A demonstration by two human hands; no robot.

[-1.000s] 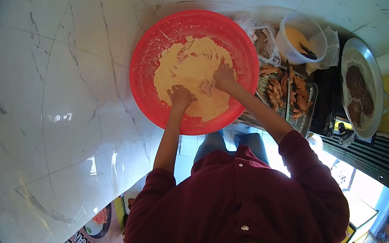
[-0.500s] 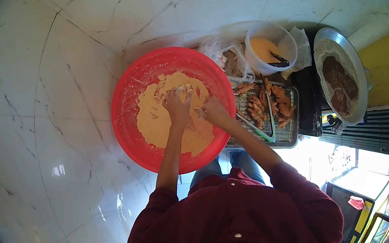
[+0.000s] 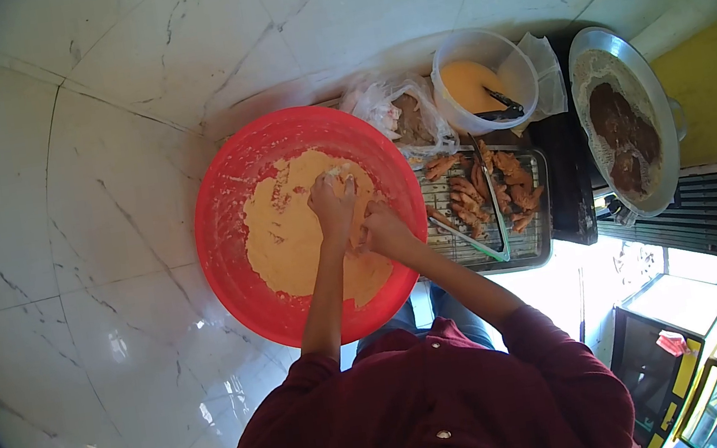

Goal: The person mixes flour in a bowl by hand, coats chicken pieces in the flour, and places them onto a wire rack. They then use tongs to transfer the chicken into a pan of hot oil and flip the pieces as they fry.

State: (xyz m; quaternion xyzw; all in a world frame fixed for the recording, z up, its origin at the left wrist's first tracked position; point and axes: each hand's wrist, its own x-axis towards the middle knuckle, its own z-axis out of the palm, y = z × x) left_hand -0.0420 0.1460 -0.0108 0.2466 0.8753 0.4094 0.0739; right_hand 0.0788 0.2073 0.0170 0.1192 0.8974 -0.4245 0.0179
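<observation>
A large red basin (image 3: 224, 279) holds a bed of pale orange flour (image 3: 287, 234). My left hand (image 3: 332, 198) is over the flour near its upper middle, fingers curled round a floury piece (image 3: 335, 172) of which only a little shows. To its right, my right hand (image 3: 382, 228) is inside the basin close to the right wall, its fingers bent together. Whatever lies between those fingers is too small to make out.
Right of the basin, a wire rack tray (image 3: 522, 249) bears fried pieces (image 3: 470, 199) and tongs (image 3: 499, 222). Behind it are a plastic bag (image 3: 374, 107) and a tub of orange batter (image 3: 469, 85). A pan of bubbling oil (image 3: 624, 127) stands farther right.
The basin and trays appear shifted in view as the camera moved. My left hand's fingers have curled in more, and my right hand's fingers have turned down into the flour side.
</observation>
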